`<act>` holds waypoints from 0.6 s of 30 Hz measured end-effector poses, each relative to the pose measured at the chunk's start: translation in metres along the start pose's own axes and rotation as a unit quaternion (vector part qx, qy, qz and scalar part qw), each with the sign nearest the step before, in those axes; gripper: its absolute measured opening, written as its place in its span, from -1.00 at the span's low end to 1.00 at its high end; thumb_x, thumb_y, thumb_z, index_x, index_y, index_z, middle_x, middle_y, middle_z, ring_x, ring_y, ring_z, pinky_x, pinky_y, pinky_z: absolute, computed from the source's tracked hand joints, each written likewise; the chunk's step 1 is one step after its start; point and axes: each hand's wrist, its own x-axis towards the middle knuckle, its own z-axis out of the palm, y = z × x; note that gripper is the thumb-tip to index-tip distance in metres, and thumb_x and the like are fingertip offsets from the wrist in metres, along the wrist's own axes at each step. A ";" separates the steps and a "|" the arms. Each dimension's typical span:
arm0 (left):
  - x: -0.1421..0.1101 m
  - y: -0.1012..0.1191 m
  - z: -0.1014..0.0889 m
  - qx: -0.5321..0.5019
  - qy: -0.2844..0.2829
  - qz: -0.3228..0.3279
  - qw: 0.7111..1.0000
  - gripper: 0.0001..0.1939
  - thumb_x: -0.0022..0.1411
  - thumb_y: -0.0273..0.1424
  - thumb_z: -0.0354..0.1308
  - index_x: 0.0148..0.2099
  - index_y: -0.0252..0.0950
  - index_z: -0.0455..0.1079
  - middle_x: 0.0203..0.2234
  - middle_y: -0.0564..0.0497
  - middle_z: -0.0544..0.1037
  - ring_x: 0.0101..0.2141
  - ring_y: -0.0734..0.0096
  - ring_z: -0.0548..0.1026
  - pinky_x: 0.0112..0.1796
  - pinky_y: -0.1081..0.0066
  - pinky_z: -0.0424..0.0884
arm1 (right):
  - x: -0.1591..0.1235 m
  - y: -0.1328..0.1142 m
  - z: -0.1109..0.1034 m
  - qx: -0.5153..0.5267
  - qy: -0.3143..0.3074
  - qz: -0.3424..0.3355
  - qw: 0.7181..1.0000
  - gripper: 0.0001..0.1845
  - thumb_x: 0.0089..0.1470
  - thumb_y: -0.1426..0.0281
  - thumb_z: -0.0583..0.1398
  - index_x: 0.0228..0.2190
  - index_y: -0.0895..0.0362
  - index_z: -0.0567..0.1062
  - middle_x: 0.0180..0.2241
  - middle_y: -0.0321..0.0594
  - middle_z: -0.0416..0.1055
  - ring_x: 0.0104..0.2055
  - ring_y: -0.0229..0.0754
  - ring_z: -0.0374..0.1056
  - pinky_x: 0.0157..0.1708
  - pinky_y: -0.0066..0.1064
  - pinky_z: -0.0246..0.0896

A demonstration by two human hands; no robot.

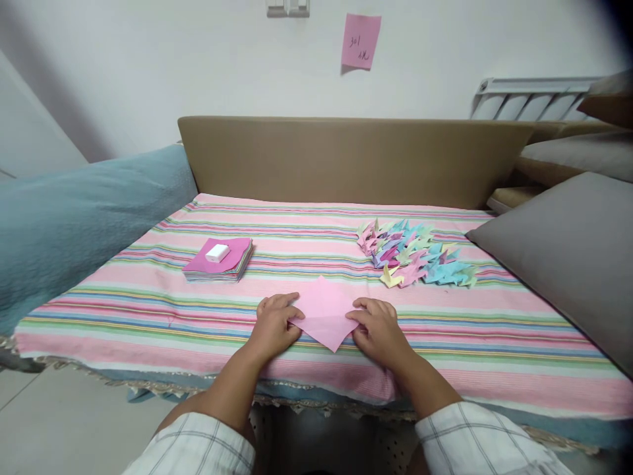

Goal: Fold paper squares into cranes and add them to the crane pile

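Observation:
A pink square of origami paper (324, 313) lies turned like a diamond on the striped cloth (306, 251), with a faint crease running across it. At its left corner, my left hand (277, 320) pinches the paper between thumb and fingers. My right hand (378, 326) grips the opposite corner in the same way. Farther off to the right lies a heap of folded paper cranes (415, 254) in pink, blue, green, yellow and purple. To the left sits a stack of square paper (230, 258) with a magenta sheet on top and a small white block (217, 253) resting on it.
A brown sofa back (336, 158) rises behind the cloth. A blue-covered armrest (93, 204) bounds the left side, and grey cushions (564, 244) crowd the right. A pink note (361, 41) is stuck to the wall.

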 end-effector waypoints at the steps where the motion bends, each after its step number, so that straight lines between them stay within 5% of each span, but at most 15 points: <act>1: 0.000 0.001 0.000 0.002 0.004 0.001 1.000 -0.74 -0.07 -0.45 0.13 -0.28 -0.09 0.49 0.08 0.06 0.38 0.08 0.14 0.25 0.11 0.02 0.01 | 0.000 -0.004 -0.001 -0.006 0.006 -0.016 1.000 -0.66 -0.14 0.52 0.13 -0.28 0.03 0.52 -0.13 -0.18 0.34 -0.07 -0.07 0.19 -0.01 -0.13 -0.06; 6: -0.002 0.006 0.002 0.029 0.032 0.026 0.999 -0.85 -0.06 -0.42 0.18 -0.37 -0.10 0.49 0.07 0.08 0.39 0.08 0.12 0.24 0.13 -0.06 -0.13 | -0.002 -0.018 0.001 -0.029 0.017 -0.072 0.997 -0.75 -0.04 0.52 0.14 -0.33 0.00 0.53 -0.22 -0.21 0.39 -0.17 -0.12 0.20 -0.10 -0.20 -0.04; 11: -0.006 0.015 -0.002 0.062 0.043 0.083 0.994 -0.87 -0.11 -0.43 0.22 -0.42 -0.11 0.48 0.17 0.11 0.26 0.15 0.01 0.13 0.15 -0.10 -0.31 | -0.001 -0.010 0.004 -0.024 0.012 -0.032 0.999 -0.66 -0.03 0.64 0.08 -0.33 0.05 0.54 -0.28 -0.20 0.43 -0.26 -0.16 0.24 -0.25 -0.35 0.12; 18: -0.006 0.011 -0.004 0.020 -0.021 0.118 0.993 -0.51 -0.05 -0.45 0.17 -0.03 0.04 0.38 0.00 0.07 0.46 0.08 0.11 0.26 0.14 -0.12 -0.42 | -0.001 0.011 0.005 0.069 -0.015 0.008 0.997 -0.70 -0.06 0.55 0.11 -0.31 0.03 0.53 -0.17 -0.23 0.43 -0.14 -0.15 0.32 -0.20 -0.36 0.24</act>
